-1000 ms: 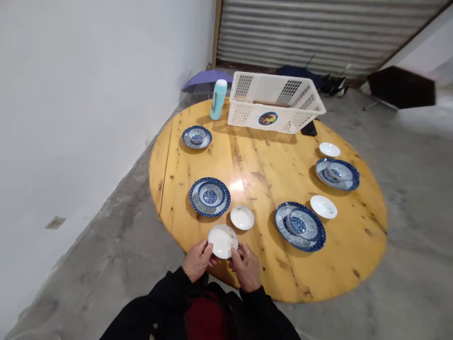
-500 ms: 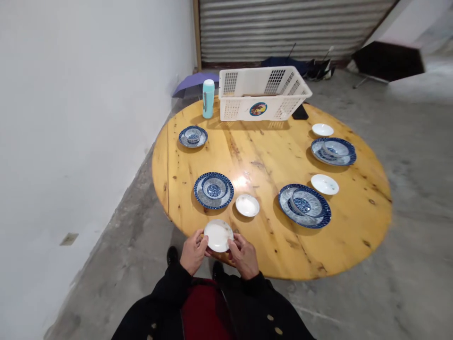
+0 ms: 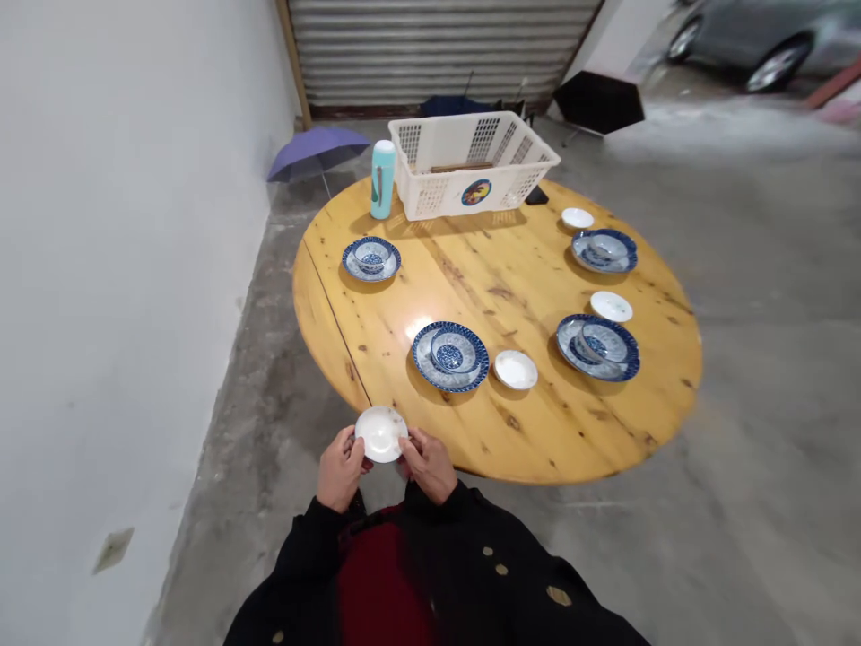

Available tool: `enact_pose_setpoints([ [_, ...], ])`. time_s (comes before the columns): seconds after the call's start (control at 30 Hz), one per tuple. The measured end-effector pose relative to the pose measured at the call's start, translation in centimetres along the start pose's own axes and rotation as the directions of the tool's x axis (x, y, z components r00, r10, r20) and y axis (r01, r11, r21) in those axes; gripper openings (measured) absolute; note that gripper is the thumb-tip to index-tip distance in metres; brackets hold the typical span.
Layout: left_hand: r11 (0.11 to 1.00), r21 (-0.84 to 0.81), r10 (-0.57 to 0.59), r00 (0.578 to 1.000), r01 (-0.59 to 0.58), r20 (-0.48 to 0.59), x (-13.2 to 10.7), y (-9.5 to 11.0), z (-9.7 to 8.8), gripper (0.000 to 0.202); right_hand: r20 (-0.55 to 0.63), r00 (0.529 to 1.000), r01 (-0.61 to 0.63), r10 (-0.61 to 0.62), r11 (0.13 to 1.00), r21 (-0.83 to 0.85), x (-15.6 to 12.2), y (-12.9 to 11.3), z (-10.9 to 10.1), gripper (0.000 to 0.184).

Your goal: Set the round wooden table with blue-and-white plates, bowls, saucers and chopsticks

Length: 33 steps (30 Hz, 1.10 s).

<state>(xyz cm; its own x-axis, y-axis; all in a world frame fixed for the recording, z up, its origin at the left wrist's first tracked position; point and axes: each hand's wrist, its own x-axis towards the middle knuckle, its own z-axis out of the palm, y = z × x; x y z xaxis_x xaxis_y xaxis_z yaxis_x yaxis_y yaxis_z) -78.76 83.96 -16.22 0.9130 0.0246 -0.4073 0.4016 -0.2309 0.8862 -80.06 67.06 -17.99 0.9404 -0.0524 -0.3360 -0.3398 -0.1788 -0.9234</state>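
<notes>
Between them, my left hand (image 3: pixel 341 468) and my right hand (image 3: pixel 429 462) hold a small white dish (image 3: pixel 381 434) by its opposite rims. Both thumbs lie on top of it and the other fingers curl beneath. The dish is at the near edge of the round wooden table (image 3: pixel 471 440). Just beyond it stands a blue-patterned plate (image 3: pixel 429 375) with a bowl (image 3: pixel 453 348) on it. To that plate's right sits another small white dish (image 3: pixel 516 370).
More blue plates with bowls stand at the far left (image 3: pixel 371 259), right (image 3: pixel 597 348) and far right (image 3: pixel 604 251). White dishes (image 3: pixel 611 307) lie near the right ones. At the back are a turquoise flask (image 3: pixel 382 184) and a white plastic basket (image 3: pixel 437 199). A white wall (image 3: pixel 134 224) runs along the left.
My view has swung to the right and my body has shifted left around the table. Both hands still hold the white dish, now nearer the table's left side.
</notes>
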Motion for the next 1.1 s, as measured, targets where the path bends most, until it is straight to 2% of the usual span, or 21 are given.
enact_pose_setpoints([
  [0.1,1.0,0.021,0.014,0.997,-0.016,0.078,2.1,-0.4,-0.3,0.038,-0.063,0.998,-0.029,0.028,0.999,-0.016,0.7,0.1,0.4,0.035],
  [0.27,0.999,0.044,0.017,0.994,-0.022,0.109,5.9,0.1,1.2,0.043,-0.121,0.992,-0.033,0.032,0.999,-0.009,3.6,0.0,-0.8,0.036],
  [0.4,1.0,0.007,-0.018,0.993,0.017,0.12,8.7,1.9,2.1,0.055,-0.107,0.994,-0.021,0.029,0.998,0.067,6.7,-1.0,-1.5,0.041],
  [0.5,0.999,-0.039,-0.025,0.992,0.03,0.122,10.7,3.4,2.5,0.06,-0.12,0.993,0.016,-0.011,0.999,0.046,9.0,-1.9,-1.7,0.042],
  [0.77,0.998,-0.053,0.05,0.986,-0.042,0.157,17.9,6.7,3.0,0.056,-0.222,0.975,0.019,0.0,0.996,0.084,14.4,-4.0,-1.9,0.046],
  [0.97,0.993,0.005,0.111,0.973,-0.115,0.202,24.9,8.5,3.2,0.043,-0.364,0.927,-0.035,0.091,0.987,0.155,19.4,-5.2,-0.6,0.042],
  [1.1,0.997,0.013,0.076,0.968,-0.081,0.238,29.5,9.5,3.6,0.028,-0.465,0.864,-0.096,0.192,0.97,0.221,23.2,-6.0,0.7,0.043],
])
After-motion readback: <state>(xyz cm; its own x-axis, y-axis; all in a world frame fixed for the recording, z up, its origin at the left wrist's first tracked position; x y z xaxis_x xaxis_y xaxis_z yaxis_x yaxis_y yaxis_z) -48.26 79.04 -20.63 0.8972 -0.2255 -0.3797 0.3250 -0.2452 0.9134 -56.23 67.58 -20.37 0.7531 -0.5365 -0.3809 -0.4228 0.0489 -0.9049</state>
